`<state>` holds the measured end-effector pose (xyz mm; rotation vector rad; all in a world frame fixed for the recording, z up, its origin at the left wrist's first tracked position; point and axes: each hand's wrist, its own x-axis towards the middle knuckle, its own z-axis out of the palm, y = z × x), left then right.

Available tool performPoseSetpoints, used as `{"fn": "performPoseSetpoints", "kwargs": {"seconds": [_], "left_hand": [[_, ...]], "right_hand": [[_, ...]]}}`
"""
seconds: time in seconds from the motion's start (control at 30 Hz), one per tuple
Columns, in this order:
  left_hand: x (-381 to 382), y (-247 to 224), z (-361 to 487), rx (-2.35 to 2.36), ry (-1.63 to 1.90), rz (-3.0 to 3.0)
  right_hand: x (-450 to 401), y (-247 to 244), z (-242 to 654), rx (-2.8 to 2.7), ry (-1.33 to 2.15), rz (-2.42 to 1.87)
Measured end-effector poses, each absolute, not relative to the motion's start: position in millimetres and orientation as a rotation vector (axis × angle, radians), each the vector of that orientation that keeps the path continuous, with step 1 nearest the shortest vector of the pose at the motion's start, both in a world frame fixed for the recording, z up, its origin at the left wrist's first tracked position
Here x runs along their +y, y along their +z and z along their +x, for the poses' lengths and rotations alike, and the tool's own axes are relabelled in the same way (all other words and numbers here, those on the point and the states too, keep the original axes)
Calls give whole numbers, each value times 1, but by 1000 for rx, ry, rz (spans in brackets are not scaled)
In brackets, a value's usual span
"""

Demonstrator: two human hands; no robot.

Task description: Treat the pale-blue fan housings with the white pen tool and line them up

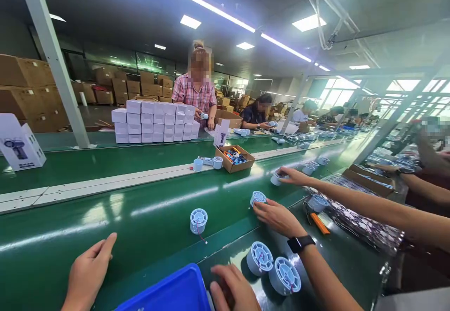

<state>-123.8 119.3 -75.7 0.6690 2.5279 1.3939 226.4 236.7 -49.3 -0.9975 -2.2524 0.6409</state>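
My left hand (88, 273) is at the lower left above the green conveyor belt (147, 236), with fingers loosely bent and nothing visible in them. My right hand (239, 285) is low in the middle, fingers apart and curved, beside the right edge of a blue plastic bin (165, 288); its lower part is cut off. Close to its right stand two light-blue round motor housings with spoked tops and thin wires, one housing (260, 258) behind the other housing (285, 276). Another wired housing (198, 221) sits on the belt between my hands.
A co-worker's watch-wearing hand (277, 217) touches a housing (258, 198) at right; their other hand (290, 177) holds another. A carton of small parts (235, 159), stacked white boxes (154, 121) and an orange-handled tool (319, 223) are around. A person (195, 88) stands across the belt.
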Motion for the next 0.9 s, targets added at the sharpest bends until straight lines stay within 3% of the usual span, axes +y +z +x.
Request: {"fn": "performPoseSetpoints", "kwargs": {"seconds": [0.23,0.67,0.9], "left_hand": [[113,-72,-118,2466,1377,659],[117,-78,-110,2347,1459,642],[118,-77,-110,2381,1431,696]], "right_hand": [[233,-83,134,-2047,423,-1124],[258,-108,142,-2139,177,-905],[264,-109,141,-2140,10,-1001]]}}
